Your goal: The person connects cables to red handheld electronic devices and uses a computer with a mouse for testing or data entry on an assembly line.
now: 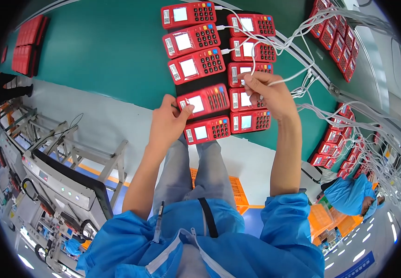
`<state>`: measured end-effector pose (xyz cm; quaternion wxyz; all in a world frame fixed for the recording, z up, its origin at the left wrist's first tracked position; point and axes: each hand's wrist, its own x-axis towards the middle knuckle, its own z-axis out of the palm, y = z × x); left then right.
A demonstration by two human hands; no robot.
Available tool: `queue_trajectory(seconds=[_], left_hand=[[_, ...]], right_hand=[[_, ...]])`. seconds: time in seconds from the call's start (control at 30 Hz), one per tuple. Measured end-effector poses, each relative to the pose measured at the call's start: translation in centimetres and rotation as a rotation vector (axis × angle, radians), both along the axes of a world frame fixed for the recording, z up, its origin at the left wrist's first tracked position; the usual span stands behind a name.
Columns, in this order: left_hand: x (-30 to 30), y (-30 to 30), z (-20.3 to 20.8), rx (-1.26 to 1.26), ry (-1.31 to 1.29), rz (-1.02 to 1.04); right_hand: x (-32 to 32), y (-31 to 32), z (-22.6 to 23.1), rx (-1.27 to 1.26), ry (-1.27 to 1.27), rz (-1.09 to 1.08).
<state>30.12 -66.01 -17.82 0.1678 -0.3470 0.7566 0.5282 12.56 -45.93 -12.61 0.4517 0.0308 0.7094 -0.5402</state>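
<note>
My left hand (167,118) grips the left end of a red card payment terminal (204,100), its thumb on the face beside the lit screen. The terminal is slightly tilted and its keys are blurred. My right hand (273,95) pinches a white cable (280,82) near its plug, above the right column of terminals. Below the held one lies another terminal (208,130) with a lit screen. In the left column above, a terminal (196,66) has a white cable plugged into its right end. My right fingers partly cover two terminals of the right column.
The terminals rest on a black mat on a green table (98,51). Red terminals are stacked at the far left (26,44) and grouped at the far right (337,39). White cables (298,34) tangle along the right. An orange crate (238,192) stands below; a co-worker in blue (349,194) is at right.
</note>
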Motion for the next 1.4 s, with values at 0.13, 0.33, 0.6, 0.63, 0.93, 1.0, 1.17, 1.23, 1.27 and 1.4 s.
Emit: queue_trajectory(seconds=[0.13, 0.33, 0.6, 0.63, 0.93, 1.0, 1.17, 1.23, 1.27, 1.4], left_hand=[[-1.5, -0.2, 0.2, 0.041, 0.005, 0.105], [-0.7, -1.3, -0.8, 0.167, 0.046, 0.083], [-0.3, -2.4, -1.7, 0.346, 0.038, 0.079], [-0.1, -2.5, -2.1, 0.373, 0.068, 0.078], [0.0, -2.9, -2.4, 0.439, 0.092, 0.062], [-0.1, -2.9, -2.3, 0.448, 0.088, 0.069], [-0.1, -3.1, -2.1, 0.468, 0.063, 0.065], [0.0, -3.2, -2.4, 0.471, 0.063, 0.062], [-0.1, -3.2, -2.4, 0.475, 0.061, 0.054], [-0.2, -3.1, -2.4, 0.469, 0.072, 0.036]], right_hand=[[0.3, -0.5, -0.3, 0.003, 0.06, -0.107], [2.2, -1.7, -1.8, 0.069, 0.354, -0.048], [4.6, -3.8, -3.4, -0.035, 0.249, -0.359], [4.6, -4.0, -3.6, -0.072, 0.222, -0.39], [5.4, -5.3, -3.0, -0.116, 0.147, -0.475], [5.8, -5.4, -3.7, -0.202, 0.117, -0.555], [6.6, -6.0, -3.6, -0.253, 0.118, -0.621], [6.7, -6.3, -3.5, -0.268, 0.146, -0.644], [6.8, -6.4, -3.7, -0.298, 0.151, -0.662], [6.9, -6.4, -3.4, -0.265, 0.169, -0.64]])
